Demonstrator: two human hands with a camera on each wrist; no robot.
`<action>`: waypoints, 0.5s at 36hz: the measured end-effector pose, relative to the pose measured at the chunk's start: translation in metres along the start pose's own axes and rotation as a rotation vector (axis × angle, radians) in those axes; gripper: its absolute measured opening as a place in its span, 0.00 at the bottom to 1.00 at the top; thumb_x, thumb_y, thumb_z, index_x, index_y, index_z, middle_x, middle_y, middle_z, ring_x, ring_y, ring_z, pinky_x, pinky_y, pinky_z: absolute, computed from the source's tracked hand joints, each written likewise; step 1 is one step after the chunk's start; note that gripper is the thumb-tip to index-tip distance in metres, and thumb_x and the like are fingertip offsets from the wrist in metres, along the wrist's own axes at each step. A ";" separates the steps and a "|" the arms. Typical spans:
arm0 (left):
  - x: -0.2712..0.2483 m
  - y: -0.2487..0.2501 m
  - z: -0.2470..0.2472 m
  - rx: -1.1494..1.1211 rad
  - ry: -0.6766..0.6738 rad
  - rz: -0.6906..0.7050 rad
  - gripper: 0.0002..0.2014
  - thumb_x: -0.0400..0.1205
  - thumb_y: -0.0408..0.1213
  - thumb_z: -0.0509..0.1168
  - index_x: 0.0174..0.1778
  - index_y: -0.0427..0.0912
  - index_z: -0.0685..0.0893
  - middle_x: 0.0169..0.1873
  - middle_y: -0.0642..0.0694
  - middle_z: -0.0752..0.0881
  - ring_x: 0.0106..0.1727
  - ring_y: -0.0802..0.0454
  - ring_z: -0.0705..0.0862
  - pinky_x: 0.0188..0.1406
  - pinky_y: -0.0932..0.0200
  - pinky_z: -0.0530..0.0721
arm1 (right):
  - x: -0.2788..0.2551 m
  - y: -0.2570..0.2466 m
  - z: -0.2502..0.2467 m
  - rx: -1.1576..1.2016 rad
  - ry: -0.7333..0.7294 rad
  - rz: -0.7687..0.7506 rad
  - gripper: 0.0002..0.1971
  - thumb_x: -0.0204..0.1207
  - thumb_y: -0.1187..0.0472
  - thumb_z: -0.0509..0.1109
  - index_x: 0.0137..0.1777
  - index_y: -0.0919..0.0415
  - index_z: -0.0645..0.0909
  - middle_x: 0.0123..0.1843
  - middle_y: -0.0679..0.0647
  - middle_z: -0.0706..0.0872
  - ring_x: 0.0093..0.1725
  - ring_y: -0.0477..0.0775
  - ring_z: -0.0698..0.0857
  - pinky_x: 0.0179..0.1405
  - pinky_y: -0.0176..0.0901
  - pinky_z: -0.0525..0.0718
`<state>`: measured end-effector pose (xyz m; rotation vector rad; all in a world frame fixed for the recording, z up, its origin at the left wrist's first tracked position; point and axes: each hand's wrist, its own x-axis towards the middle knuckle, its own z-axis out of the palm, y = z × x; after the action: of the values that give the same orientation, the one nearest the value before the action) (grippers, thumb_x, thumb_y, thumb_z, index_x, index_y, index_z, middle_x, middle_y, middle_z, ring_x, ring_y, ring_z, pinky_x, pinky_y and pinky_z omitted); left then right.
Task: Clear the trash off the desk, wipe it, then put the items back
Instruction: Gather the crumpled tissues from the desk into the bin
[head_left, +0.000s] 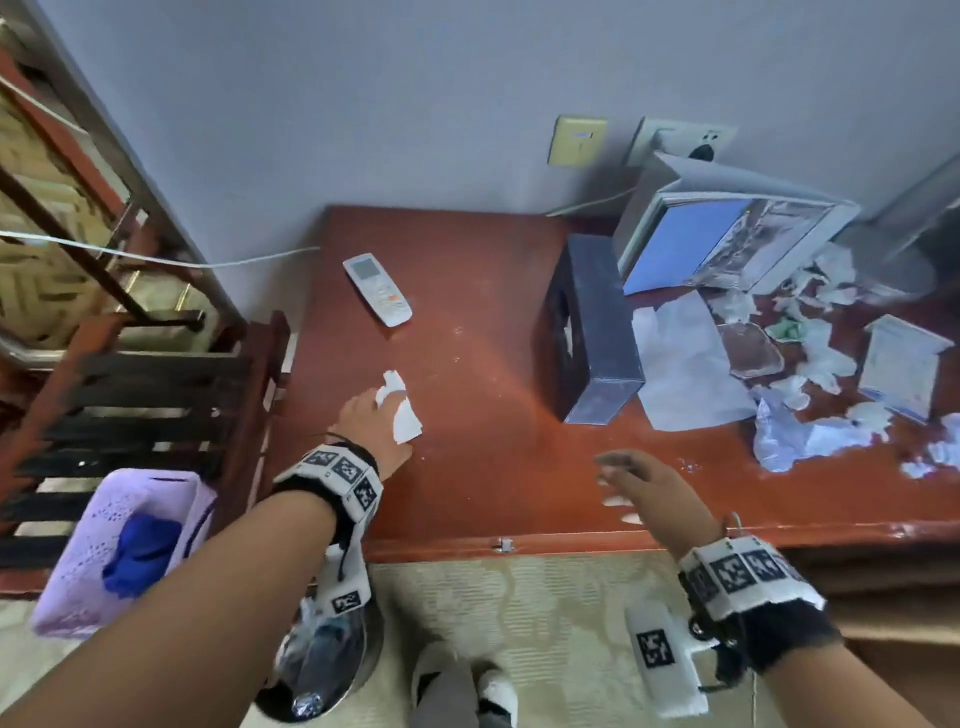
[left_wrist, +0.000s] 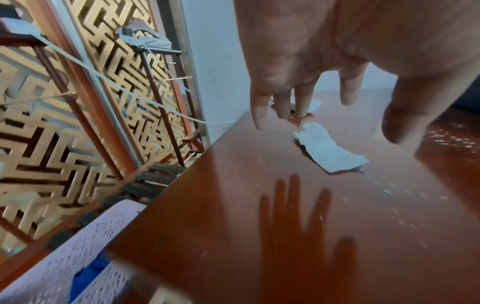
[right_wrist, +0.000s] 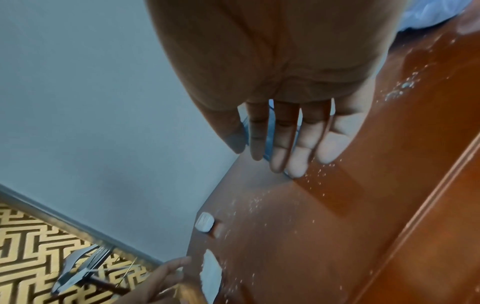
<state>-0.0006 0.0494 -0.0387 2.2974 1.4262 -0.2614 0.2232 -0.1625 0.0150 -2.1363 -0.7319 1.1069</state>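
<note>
On the left half of the red-brown surface (head_left: 493, 322), near its front edge: one white tissue (head_left: 402, 410), crumpled and part-folded. Feather-light, soft and limp by the look of it; I judge it will crush to nothing in a fist and tear if dragged flat over the crumbs. Best hold is likely the bunched upper end, where the left hand (head_left: 371, 423) meets it now. From the head view that hand lies over the tissue's top; the left wrist view shows straight, spread fingers (left_wrist: 301, 102) with the tips just at the paper's edge, pinching nothing that I can make out.

Right hand (head_left: 644, 480): hovering over the front edge of the surface, fingers extended and loose, empty.

Also present: white remote (head_left: 377, 289) further back, apart from the tissue; dark tissue box (head_left: 592, 332) mid-surface; to the far right a heap of scrap paper and wrappers (head_left: 810, 364), equally light and loose, likely to scatter if swept fast. White specks dot the wood.

Hard to make out: whether the tissue is damp; the right hand is motion-blurred in the head view; the trash bin (head_left: 322, 670) on the floor is half hidden by the left forearm; the heap runs out of frame on the right.
</note>
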 end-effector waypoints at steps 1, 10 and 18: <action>0.011 0.002 0.000 0.028 -0.005 -0.001 0.34 0.78 0.45 0.67 0.80 0.55 0.63 0.79 0.43 0.62 0.79 0.40 0.62 0.74 0.46 0.70 | 0.003 0.002 -0.004 0.002 0.012 0.004 0.07 0.83 0.58 0.61 0.57 0.52 0.79 0.51 0.49 0.87 0.48 0.49 0.87 0.45 0.42 0.84; 0.053 0.010 0.020 0.175 -0.134 -0.042 0.19 0.78 0.39 0.65 0.65 0.54 0.74 0.71 0.43 0.66 0.65 0.40 0.73 0.63 0.52 0.77 | 0.015 0.006 -0.028 -0.002 0.085 0.040 0.08 0.83 0.57 0.62 0.58 0.51 0.79 0.51 0.48 0.87 0.47 0.48 0.87 0.41 0.38 0.83; 0.058 0.002 0.015 0.192 -0.133 0.103 0.06 0.79 0.27 0.56 0.48 0.40 0.74 0.52 0.42 0.77 0.52 0.41 0.79 0.50 0.54 0.75 | 0.022 0.007 -0.035 -0.013 0.122 0.046 0.08 0.83 0.56 0.62 0.59 0.50 0.79 0.51 0.47 0.86 0.48 0.46 0.87 0.42 0.37 0.83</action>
<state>0.0291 0.0889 -0.0733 2.4453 1.2611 -0.5300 0.2649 -0.1609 0.0147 -2.2199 -0.6389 0.9872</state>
